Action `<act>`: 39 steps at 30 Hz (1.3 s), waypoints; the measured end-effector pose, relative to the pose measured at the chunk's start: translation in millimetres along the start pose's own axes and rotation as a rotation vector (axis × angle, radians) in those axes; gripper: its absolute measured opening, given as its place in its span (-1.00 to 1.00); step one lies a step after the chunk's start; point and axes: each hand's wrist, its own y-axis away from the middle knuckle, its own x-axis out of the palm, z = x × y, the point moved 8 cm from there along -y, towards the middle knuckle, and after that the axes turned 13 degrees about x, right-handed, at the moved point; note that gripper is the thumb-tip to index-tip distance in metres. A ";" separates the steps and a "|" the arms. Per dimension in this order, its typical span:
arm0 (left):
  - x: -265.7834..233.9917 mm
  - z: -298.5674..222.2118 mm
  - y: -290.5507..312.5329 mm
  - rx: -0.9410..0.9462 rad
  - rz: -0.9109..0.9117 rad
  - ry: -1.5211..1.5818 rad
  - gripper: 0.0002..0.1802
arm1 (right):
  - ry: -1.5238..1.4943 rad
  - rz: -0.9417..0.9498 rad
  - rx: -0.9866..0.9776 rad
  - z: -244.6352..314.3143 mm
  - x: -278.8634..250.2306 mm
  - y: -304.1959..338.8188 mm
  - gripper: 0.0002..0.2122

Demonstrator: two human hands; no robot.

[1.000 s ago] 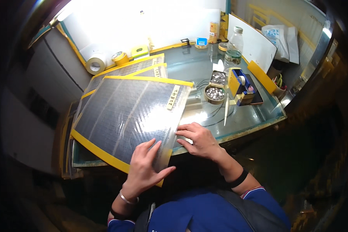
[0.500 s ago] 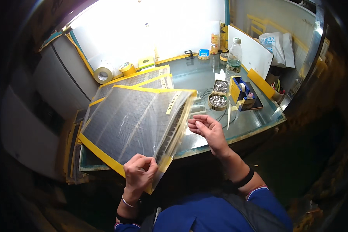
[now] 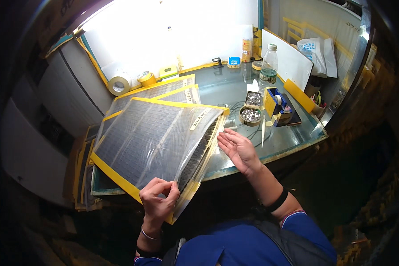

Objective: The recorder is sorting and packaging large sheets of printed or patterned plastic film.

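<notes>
Left hand (image 3: pixel 158 199) is pinched shut on clear plastic film (image 3: pixel 188 155), from what I get over the head view. Right hand (image 3: pixel 239 153) is apart from it, palm turned up, fingers loosely extended, nothing in them; fingertips sit right by the panel's right side, can't tell if touching.

Film is the top layer of a flat dark-grey gridded panel with yellow tape borders (image 3: pixel 133 142). Panel lies skewed over the left half of the glass-topped table (image 3: pixel 230 86), its near corner overhanging the near edge. My read: the pinch holds the film up so the right side gapes; dark toothed rows show in the gap. Overhang probably gives the left hand room for that grip.

More yellow-bordered grey sheets (image 3: pixel 164 84) lie under it, toward the far left corner. Round metal tin of small shiny pieces (image 3: pixel 251 116) and blue-and-yellow tape dispenser (image 3: pixel 277 106) sit toward the right edge, likely parked within right-hand reach.

Writing: pale yellow label strip (image 3: pixel 199 119) near the panel's far right corner carries black handwritten digits. Blue-and-white round container (image 3: pixel 234 62) at the far edge has print too small for me. White plastic bag (image 3: pixel 312 55) beyond the right edge has big blue lettering, partly folded away.
</notes>
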 end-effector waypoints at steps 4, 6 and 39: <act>0.4 -0.1 -1.7 -0.007 -0.006 0.015 -0.98 | 0.015 0.010 0.043 -4.3 1.7 4.3 -0.52; 0.7 2.4 -0.9 -0.017 -0.008 0.021 -0.98 | 0.051 0.000 0.077 -7.7 5.4 9.8 -0.50; -3.3 13.4 -0.8 -0.163 -0.026 0.171 -0.91 | -0.044 0.248 0.730 -101.8 51.1 9.9 -0.63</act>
